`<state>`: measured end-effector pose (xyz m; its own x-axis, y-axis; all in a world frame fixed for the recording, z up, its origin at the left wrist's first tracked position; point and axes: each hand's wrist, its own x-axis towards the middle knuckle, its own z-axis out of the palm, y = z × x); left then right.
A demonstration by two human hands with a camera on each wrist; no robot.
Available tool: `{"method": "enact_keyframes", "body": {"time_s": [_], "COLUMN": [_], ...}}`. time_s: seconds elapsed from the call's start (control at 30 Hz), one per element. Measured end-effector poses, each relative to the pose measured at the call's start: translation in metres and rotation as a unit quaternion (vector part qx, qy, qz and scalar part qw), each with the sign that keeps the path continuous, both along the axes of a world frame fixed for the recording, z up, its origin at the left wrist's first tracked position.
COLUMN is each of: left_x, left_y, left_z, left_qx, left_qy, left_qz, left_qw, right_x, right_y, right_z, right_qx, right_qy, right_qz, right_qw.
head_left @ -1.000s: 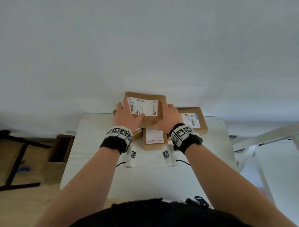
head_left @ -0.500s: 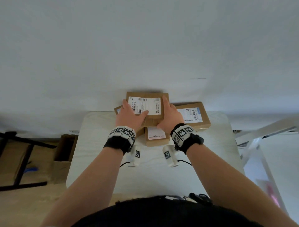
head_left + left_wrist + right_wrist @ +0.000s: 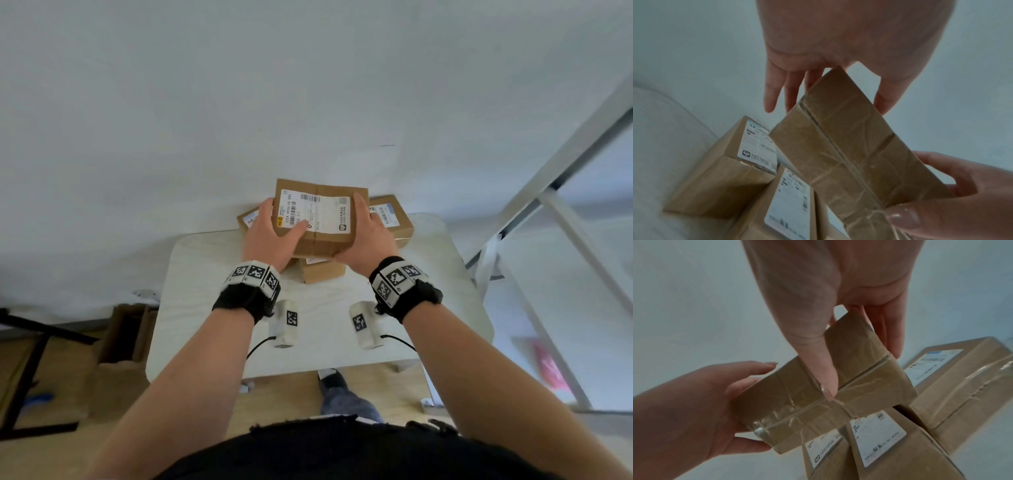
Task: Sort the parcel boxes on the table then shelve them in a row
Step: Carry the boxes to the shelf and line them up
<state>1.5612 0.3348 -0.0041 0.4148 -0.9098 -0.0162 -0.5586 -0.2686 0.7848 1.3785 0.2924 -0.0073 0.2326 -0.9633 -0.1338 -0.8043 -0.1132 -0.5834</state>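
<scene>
I hold a brown parcel box (image 3: 318, 219) with a white label lifted above the table (image 3: 428, 274), its label tilted toward me. My left hand (image 3: 274, 233) grips its left end, thumb on the label. My right hand (image 3: 363, 233) grips the right end. In the left wrist view the taped underside of the box (image 3: 849, 154) shows between both hands, and the right wrist view shows the same held box (image 3: 828, 394). Three more labelled boxes lie beneath: one at the left (image 3: 247, 219), a small one in the middle (image 3: 320, 270), a larger one at the right (image 3: 394, 219).
The white table stands against a pale wall. A white metal shelf frame (image 3: 548, 192) rises at the right. An open cardboard carton (image 3: 123, 339) sits on the wooden floor at the left, beside a black frame (image 3: 24, 377). My foot (image 3: 330, 378) shows under the table's near edge.
Both hands have lifted the top box off the pile and tilted its label toward me. The view has shifted right, showing more of the shelf frame.
</scene>
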Motion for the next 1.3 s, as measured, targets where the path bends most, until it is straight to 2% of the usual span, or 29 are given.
{"method": "enact_keyframes", "body": {"time_s": [0.13, 0.37, 0.7, 0.93, 1.07, 1.2, 1.3], "left_x": [-0.012, -0.041, -0.106, -0.168, -0.213, -0.254, -0.277], "left_y": [0.034, 0.100, 0.138, 0.160, 0.169, 0.181, 0.201], "left_z": [-0.006, -0.022, 0.000, 0.010, 0.004, -0.007, 0.005], "left_qx": [-0.033, -0.017, -0.012, 0.027, 0.021, 0.034, 0.020], "left_qy": [0.075, 0.128, 0.191, 0.175, 0.192, 0.150, 0.108], "left_qz": [-0.039, -0.128, -0.271, -0.356, -0.416, -0.458, -0.487], "left_qw": [0.996, 0.983, 0.943, 0.917, 0.888, 0.875, 0.866], "right_x": [-0.017, -0.053, -0.116, -0.165, -0.192, -0.217, -0.235], "right_y": [0.050, 0.149, 0.229, 0.285, 0.319, 0.351, 0.368], "right_z": [0.001, -0.010, 0.004, 0.007, 0.002, -0.004, -0.005], "right_qx": [-0.034, -0.037, -0.044, -0.056, -0.067, -0.080, -0.075], "right_qy": [-0.016, -0.009, -0.018, -0.024, -0.028, -0.001, 0.062], "right_qz": [-0.043, -0.125, -0.240, -0.324, -0.387, -0.434, -0.449], "right_qw": [0.998, 0.991, 0.970, 0.944, 0.919, 0.897, 0.888]}}
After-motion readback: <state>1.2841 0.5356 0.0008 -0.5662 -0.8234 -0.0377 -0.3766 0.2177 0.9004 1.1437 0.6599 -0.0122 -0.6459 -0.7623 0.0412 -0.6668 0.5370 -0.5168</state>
